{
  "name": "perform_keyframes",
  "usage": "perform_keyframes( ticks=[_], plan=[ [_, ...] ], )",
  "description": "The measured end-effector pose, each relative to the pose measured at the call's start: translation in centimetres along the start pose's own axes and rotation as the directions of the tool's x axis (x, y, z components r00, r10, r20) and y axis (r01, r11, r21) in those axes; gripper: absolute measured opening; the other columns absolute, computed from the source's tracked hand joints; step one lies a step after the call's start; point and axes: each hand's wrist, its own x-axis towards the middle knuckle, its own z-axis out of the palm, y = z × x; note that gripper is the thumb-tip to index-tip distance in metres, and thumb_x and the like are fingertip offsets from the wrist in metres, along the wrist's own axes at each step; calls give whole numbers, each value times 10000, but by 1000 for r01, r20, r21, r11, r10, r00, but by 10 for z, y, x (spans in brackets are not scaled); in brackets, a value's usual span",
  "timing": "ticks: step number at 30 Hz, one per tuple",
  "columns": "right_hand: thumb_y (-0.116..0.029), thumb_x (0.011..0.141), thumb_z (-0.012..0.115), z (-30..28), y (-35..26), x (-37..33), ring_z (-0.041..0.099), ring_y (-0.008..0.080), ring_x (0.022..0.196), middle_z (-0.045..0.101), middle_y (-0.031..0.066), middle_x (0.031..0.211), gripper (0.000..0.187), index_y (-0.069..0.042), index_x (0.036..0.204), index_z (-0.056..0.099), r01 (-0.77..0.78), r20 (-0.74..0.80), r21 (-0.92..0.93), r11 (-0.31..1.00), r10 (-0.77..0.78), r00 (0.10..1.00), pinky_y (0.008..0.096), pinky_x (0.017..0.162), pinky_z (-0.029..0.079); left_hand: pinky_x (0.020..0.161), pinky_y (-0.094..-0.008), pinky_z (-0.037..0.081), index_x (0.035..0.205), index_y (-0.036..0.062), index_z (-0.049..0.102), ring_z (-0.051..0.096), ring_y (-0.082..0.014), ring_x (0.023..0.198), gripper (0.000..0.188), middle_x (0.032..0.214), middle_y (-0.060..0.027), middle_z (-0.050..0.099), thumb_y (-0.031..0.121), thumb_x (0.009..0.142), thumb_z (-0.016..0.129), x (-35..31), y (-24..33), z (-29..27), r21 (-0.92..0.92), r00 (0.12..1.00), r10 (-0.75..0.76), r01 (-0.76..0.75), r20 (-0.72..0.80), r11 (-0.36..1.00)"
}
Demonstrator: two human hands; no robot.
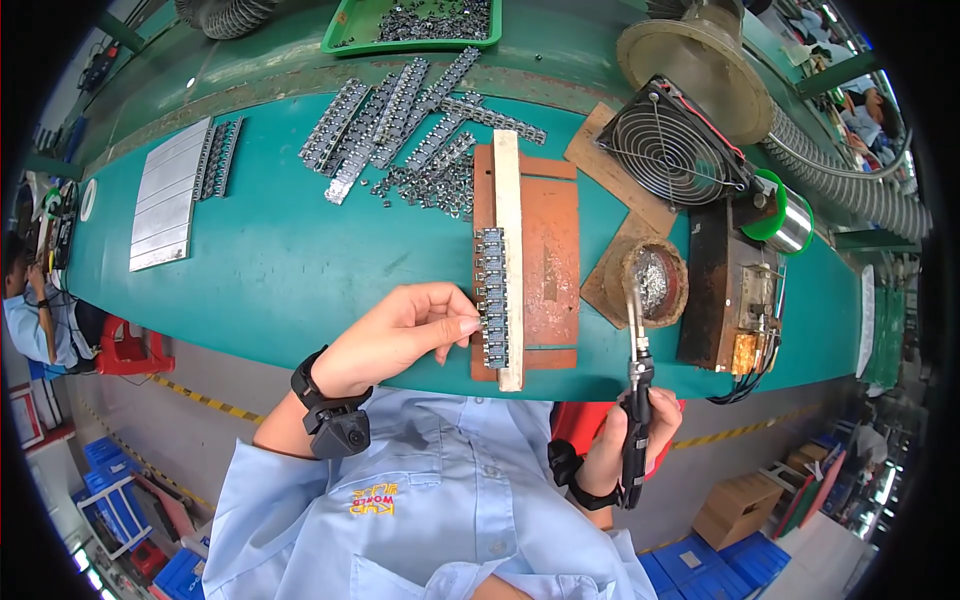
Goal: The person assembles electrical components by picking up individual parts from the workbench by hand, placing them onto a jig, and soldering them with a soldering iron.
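My left hand (pixel 405 330) is closed at the left edge of a strip of small electronic components (pixel 493 300), thumb and forefinger against it. This strip lies lengthwise along a pale wooden bar (pixel 508 200) on a reddish-brown board (pixel 550 270). In my right hand (pixel 655 430) is a soldering iron (pixel 637 400), gripped by its black handle and pointing away from me. Its metal tip reaches the near left part of a round brown bowl (pixel 679 285) with silvery bits inside. Exactly what my left fingertips pinch is partly hidden.
Several component strips (pixel 400 105) and a pile of loose parts (pixel 430 188) lie behind the board. A green tray (pixel 490 42) stands at the back. To the right are a fan (pixel 668 145), a solder wire spool (pixel 795 222) and a dark box (pixel 712 290). Metal plates (pixel 170 195) lie left.
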Motion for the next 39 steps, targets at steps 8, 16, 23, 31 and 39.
perform_keyframes(
  ticks=[8, 16, 23, 31, 39],
  plan=[
    [-236, 735, 714, -6, -3, 14, 454, 195, 721, 500, 68, 778, 381, -44, 955, 469, 144, 282, 285, 948, -226, 933, 322, 679, 375, 613, -208, 424, 873, 32, 550, 492, -52, 673, 134, 788, 19, 540, 166, 882, 555, 0, -1, 0, -7, 1000, -4, 4, -2, 1000],
    [-330, 704, 717, -7, -6, 15, 443, 173, 615, 508, 56, 667, 411, -43, 879, 481, 204, 333, 252, 946, -283, 899, 331, 663, 345, 613, -209, 421, 898, 20, 559, 497, -59, 677, 135, 788, 13, 545, 153, 883, 546, -4, -1, -3, 77, 994, 63, -56, -87, 995],
    [-336, 695, 711, -1, -13, 20, 443, 162, 529, 525, 59, 639, 388, -36, 834, 506, 298, 405, 222, 928, -366, 838, 347, 650, 336, 528, -241, 402, 840, -5, 567, 507, -120, 584, 58, 718, -59, 555, 52, 834, 560, -5, 6, -30, 841, 605, 699, -88, -381, 534],
    [-319, 694, 709, 0, -17, 21, 457, 166, 541, 531, 58, 649, 370, -36, 829, 513, 311, 435, 194, 930, -366, 823, 355, 659, 335, 523, -254, 403, 818, -14, 563, 503, -147, 556, 18, 694, -81, 547, -3, 806, 571, -4, 5, -39, 883, 432, 811, -68, -394, 465],
    [-331, 729, 677, -4, -11, 18, 460, 166, 615, 494, 58, 685, 402, -34, 912, 477, 291, 392, 160, 943, -331, 858, 356, 694, 349, 537, -261, 414, 863, -7, 563, 512, -151, 571, 62, 716, -86, 553, -3, 803, 574, 1, 1, -48, 869, 402, 811, -71, -425, 490]
  ],
)
